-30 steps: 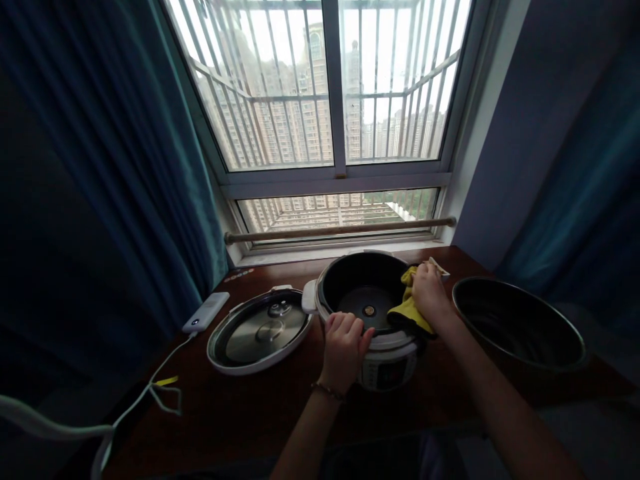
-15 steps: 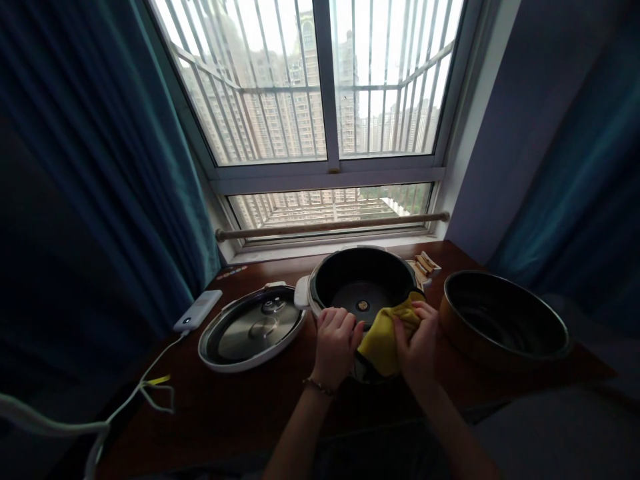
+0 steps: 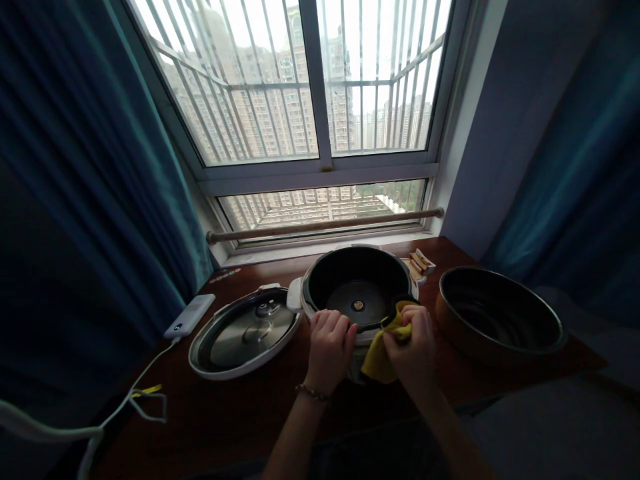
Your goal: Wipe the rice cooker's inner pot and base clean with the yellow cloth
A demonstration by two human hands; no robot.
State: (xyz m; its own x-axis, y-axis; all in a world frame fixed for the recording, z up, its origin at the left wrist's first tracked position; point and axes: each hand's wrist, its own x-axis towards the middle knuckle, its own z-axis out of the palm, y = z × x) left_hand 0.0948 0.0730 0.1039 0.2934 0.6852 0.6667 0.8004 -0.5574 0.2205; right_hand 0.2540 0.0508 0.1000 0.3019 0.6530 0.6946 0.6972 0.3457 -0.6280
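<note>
In the middle of the wooden table stands a white electric cooker point(image 3: 295, 295) with a dark, round inside. My left hand point(image 3: 330, 347) is closed over its front left rim. At the front right of the rim, my right hand point(image 3: 413, 343) pinches a yellow cloth point(image 3: 379, 359), part of which hangs down the cooker's outer wall. The cooker's lid point(image 3: 253, 333) lies to the left with its shiny inner side up. To the right sits the inner pot point(image 3: 500, 313), dark inside and brownish outside.
A white power bank point(image 3: 190, 315) with a cable point(image 3: 145, 370) plugged in lies at the table's left edge. Behind the cooker to the right are small wooden pieces point(image 3: 420, 263). A barred window point(image 3: 300, 100) and blue curtains point(image 3: 115, 153) enclose the table point(image 3: 240, 420).
My right hand has bunched the cloth closer to the rim, and less of it is spread out. My left hand stays on the rim. The whole view has shifted slightly.
</note>
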